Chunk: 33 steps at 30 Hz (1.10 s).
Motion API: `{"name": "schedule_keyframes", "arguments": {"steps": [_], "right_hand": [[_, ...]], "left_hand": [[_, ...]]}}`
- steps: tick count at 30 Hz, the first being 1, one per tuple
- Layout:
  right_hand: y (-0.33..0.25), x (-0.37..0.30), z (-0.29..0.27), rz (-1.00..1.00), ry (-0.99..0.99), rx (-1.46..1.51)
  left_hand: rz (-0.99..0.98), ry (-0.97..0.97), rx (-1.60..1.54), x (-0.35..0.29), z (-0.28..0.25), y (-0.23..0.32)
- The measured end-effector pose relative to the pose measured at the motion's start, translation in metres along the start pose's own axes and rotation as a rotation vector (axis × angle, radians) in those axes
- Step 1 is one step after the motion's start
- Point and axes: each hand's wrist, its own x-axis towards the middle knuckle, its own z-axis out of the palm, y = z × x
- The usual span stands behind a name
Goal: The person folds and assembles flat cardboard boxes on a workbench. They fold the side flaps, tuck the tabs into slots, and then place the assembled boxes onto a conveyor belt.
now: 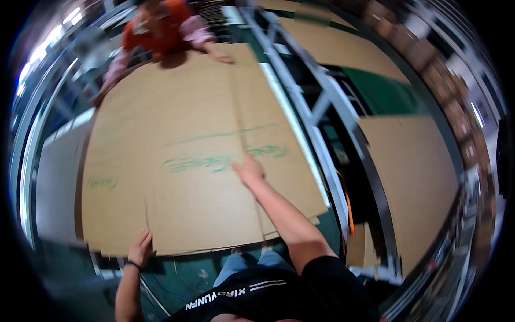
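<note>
A large brown cardboard sheet (pixel 198 118), with green handwriting and fold lines, lies in front of me on top of other sheets whose edges stick out at the near right corner. At its near left edge, by a short slot, my left hand (pixel 140 248) is closed on the cardboard. My right hand (pixel 249 169) reaches across and rests on the sheet's surface beside the long crease. Its fingers are somewhat blurred but look stretched out, with nothing held. Across from me, a co-worker in an orange vest (pixel 163 29) touches the sheet's far side with both hands.
Right of the stack runs a grey metal frame (pixel 316 107). Beyond it, more cardboard sheets (pixel 413 177) lie near a green surface (pixel 375 91). Stacked brown boxes (pixel 429 59) line the far right. A pale board (pixel 61 177) stands at the left. The floor (pixel 188 273) is green.
</note>
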Motion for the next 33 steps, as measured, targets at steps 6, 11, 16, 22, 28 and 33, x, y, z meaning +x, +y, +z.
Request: {"name": "schedule_keyframes", "arguments": {"steps": [6,11,16,22,28,33], "right_hand": [[0.048,-0.073,-0.104,-0.257,0.218,0.236],[0.294,-0.145,-0.266,-0.048,0.961,-0.103],[0.528,-0.255,-0.393,0.812,0.660,-0.582],[0.736,-0.231,-0.393,0.569,0.582,-0.793],[0.631,-0.153,-0.454,0.119,0.588,-0.880],[0.416,-0.135,-0.524,-0.249,0.482,-0.791]], "left_hand": [[-0.242,-0.033,-0.024,0.029,-0.017,-0.045],[-0.403,0.273,0.130,0.074,-0.040,0.113],[-0.168,0.441,-0.215,0.189,-0.004,0.315],[0.292,0.206,-0.211,0.288,0.016,0.513],[0.282,-0.036,-0.337,0.309,0.013,0.568],[0.607,-0.247,-0.519,0.371,0.038,0.638]]}}
